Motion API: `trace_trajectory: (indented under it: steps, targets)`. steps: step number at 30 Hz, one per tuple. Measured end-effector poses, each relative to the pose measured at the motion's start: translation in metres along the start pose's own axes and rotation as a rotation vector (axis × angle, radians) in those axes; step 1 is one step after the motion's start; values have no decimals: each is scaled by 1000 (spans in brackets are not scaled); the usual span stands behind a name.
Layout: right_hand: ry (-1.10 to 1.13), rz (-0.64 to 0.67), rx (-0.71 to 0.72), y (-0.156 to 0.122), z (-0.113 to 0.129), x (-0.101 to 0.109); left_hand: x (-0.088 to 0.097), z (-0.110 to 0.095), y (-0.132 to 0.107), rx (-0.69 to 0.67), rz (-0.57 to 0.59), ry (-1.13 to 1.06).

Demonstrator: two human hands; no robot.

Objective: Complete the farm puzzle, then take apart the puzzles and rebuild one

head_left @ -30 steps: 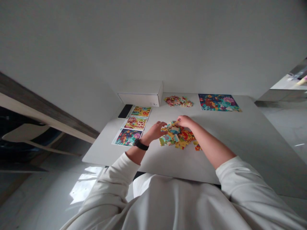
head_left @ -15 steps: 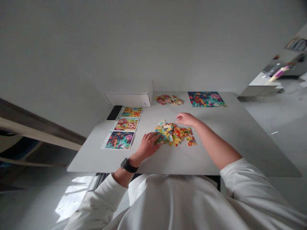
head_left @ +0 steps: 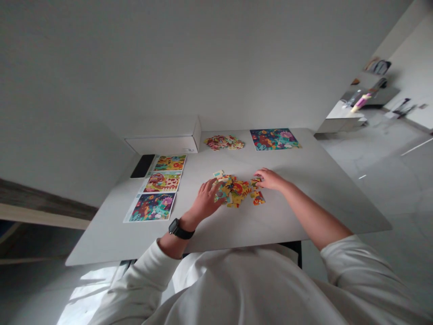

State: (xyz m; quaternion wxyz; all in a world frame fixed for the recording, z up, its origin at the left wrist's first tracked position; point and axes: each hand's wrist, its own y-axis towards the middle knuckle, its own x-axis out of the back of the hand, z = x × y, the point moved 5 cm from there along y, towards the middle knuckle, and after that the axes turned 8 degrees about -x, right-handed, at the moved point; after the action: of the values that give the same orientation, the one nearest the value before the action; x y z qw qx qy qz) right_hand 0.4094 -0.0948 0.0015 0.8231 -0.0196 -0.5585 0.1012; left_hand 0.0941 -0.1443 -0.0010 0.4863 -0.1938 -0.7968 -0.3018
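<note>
A loose pile of yellow, orange and green jigsaw puzzle pieces (head_left: 238,189) lies on the table in front of me. My left hand (head_left: 208,198) rests at the pile's left edge, fingers stretched and somewhat apart, hiding some of the pieces there. At the right side, the thumb and bent fingers of my right hand (head_left: 268,178) close on a puzzle piece (head_left: 255,182), which they partly cover. Just below it lies an orange puzzle piece (head_left: 258,198), a little apart from the main pile. A pale piece (head_left: 218,174) sticks out at the upper left.
Behind are a second heap of reddish puzzle pieces (head_left: 223,142), a dark-blue picture puzzle (head_left: 275,139) and a white box (head_left: 162,143). On the left lie a black phone (head_left: 142,166) and three picture sheets: yellow (head_left: 170,162), farm (head_left: 163,181) and dark blue (head_left: 153,206).
My right hand has come down from above the pile to pieces at its right side. My left hand stays at the left edge. The view has turned rightward.
</note>
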Motion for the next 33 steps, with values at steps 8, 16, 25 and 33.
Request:
trace_trajectory:
  steps: [8, 16, 25, 33]
  targets:
    - [199, 17, -85, -7, -14, 6, -16, 39, 52, 112, -31, -3]
    - [500, 255, -132, -48, -6, -22, -30, 40, 50, 106, 28, -8]
    - [26, 70, -150, -72, 11, -19, -22, 45, 44, 144, 52, 16]
    - [642, 250, -86, -55, 9, -12, 7, 64, 36, 293, 39, 175]
